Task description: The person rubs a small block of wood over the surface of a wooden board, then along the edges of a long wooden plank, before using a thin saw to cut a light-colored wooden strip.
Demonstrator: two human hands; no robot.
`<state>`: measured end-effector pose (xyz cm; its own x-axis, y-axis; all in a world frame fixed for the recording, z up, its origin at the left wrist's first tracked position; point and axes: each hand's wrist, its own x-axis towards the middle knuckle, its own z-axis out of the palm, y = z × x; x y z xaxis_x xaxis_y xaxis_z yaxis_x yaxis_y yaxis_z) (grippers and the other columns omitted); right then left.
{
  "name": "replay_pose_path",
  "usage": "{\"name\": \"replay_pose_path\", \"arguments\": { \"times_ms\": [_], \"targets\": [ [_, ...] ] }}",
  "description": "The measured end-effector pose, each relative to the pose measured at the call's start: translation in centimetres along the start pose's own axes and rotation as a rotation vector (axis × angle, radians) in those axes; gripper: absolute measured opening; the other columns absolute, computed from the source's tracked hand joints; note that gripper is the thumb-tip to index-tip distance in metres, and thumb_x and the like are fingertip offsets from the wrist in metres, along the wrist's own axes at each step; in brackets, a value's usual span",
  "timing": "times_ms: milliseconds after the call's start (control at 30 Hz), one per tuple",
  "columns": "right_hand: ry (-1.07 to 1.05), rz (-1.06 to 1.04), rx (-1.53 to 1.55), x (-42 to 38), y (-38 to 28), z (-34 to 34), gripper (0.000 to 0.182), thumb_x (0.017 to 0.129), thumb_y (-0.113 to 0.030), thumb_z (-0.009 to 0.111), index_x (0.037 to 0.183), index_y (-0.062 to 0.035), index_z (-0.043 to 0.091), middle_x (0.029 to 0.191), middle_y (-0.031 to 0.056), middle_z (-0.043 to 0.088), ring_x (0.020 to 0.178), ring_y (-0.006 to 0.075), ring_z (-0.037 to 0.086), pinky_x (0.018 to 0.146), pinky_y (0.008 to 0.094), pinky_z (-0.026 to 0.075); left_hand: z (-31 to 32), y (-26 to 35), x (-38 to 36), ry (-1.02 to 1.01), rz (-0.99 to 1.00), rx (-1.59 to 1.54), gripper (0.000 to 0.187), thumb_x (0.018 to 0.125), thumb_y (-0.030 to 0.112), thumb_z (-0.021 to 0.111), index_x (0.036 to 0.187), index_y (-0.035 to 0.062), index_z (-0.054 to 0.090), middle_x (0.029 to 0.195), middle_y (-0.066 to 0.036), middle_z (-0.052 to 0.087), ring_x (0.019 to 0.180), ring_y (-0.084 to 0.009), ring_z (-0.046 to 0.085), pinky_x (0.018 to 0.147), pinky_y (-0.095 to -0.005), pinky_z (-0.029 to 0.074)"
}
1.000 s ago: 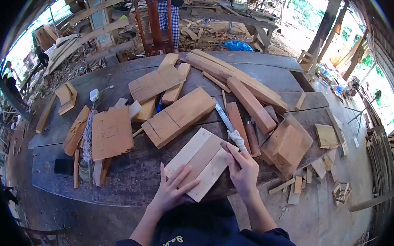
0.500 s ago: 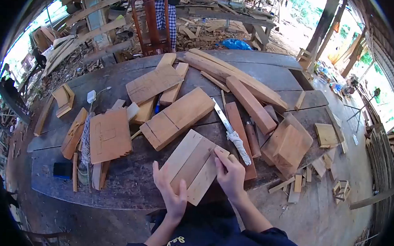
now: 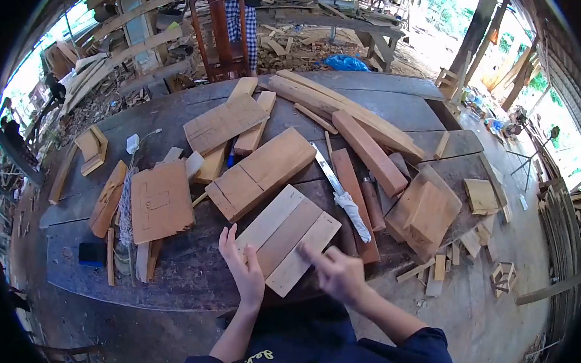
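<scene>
A square panel of joined wooden strips [image 3: 291, 237], pale at the sides with a browner middle strip, is tilted above the near edge of the table. My left hand [image 3: 245, 271] grips its left edge, thumb on the face and fingers along the side. My right hand [image 3: 341, 275] is at the panel's right part, index finger stretched onto the face near the seam. Its other fingers are folded, with nothing seen in them. Just beyond the panel lies a thick wooden block [image 3: 261, 173] with pencil lines. A knife-like blade with a white-wrapped handle [image 3: 351, 216] lies to the right.
The dark table [image 3: 186, 288] carries a board with a drawn outline [image 3: 161, 201], a reddish beam [image 3: 371, 153], a stepped wood block [image 3: 427, 212] and a black box-like thing [image 3: 92, 253]. Beyond stand a wooden chair [image 3: 222, 36] and a person in checked trousers [image 3: 243, 28].
My right hand has left the panel's upper right edge and moved down, its index finger now extended onto the face. My left hand still holds the panel, which has shifted slightly.
</scene>
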<state>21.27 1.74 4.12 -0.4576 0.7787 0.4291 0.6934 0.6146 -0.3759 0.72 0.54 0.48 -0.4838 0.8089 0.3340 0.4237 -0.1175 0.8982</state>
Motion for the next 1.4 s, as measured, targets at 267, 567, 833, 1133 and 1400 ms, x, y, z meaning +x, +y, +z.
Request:
{"name": "replay_pose_path", "arguments": {
  "times_ms": [267, 567, 833, 1133, 1400],
  "targets": [
    [0.044, 0.023, 0.030, -0.4, -1.6, 2.3, 0.062, 0.077, -0.004, 0.061, 0.138, -0.0165, 0.060, 0.091, 0.0095, 0.065, 0.066, 0.0274, 0.068, 0.057, 0.0360, 0.057, 1.0, -0.2, 0.1, 0.030, -0.002, 0.031, 0.047, 0.099, 0.002, 0.048, 0.145, 0.0032, 0.042, 0.148, -0.019, 0.033, 0.138, -0.0339, 0.036, 0.113, -0.0433, 0.034],
    [0.144, 0.194, -0.223, 2.8, 3.3, -0.3, 0.050, 0.083, -0.004, 0.058, 0.131, -0.0163, 0.064, 0.081, 0.0105, 0.062, 0.060, 0.0275, 0.065, 0.051, 0.0392, 0.052, 1.0, 0.0, -0.1, 0.068, -0.081, -0.139, 0.049, 0.101, 0.001, 0.048, 0.147, -0.0013, 0.034, 0.146, -0.018, 0.037, 0.134, -0.0310, 0.042, 0.114, -0.0414, 0.033],
    [-0.218, -0.219, 0.066, -0.5, -3.1, 1.9, 0.058, 0.078, -0.008, 0.060, 0.136, -0.0119, 0.060, 0.098, 0.0091, 0.068, 0.059, 0.0238, 0.067, 0.053, 0.0359, 0.055, 1.1, -0.7, 0.1, 0.096, -0.120, -0.210, 0.041, 0.105, 0.010, 0.038, 0.145, -0.0013, 0.038, 0.141, -0.018, 0.044, 0.131, -0.0290, 0.045, 0.113, -0.0393, 0.033],
    [-0.029, 0.171, -0.643, 7.5, 3.1, 4.4, 0.053, 0.084, -0.012, 0.058, 0.136, -0.0065, 0.058, 0.079, 0.0087, 0.059, 0.060, 0.0250, 0.067, 0.054, 0.0366, 0.054, 1.0, -0.4, 0.3, 0.217, -0.271, -0.348, 0.037, 0.106, 0.015, 0.033, 0.137, -0.0004, 0.048, 0.127, -0.013, 0.053, 0.117, -0.0210, 0.051, 0.105, -0.0339, 0.037],
    [-0.026, 0.014, -0.198, 7.2, -1.5, 4.0, 0.051, 0.080, -0.013, 0.065, 0.131, -0.0080, 0.063, 0.079, 0.0102, 0.061, 0.058, 0.0259, 0.063, 0.052, 0.0390, 0.053, 0.8, 0.1, 0.5, 0.219, -0.233, -0.281, 0.039, 0.110, 0.021, 0.032, 0.135, -0.0005, 0.051, 0.134, -0.013, 0.054, 0.121, -0.0220, 0.050, 0.108, -0.0334, 0.035]
  ]
}}
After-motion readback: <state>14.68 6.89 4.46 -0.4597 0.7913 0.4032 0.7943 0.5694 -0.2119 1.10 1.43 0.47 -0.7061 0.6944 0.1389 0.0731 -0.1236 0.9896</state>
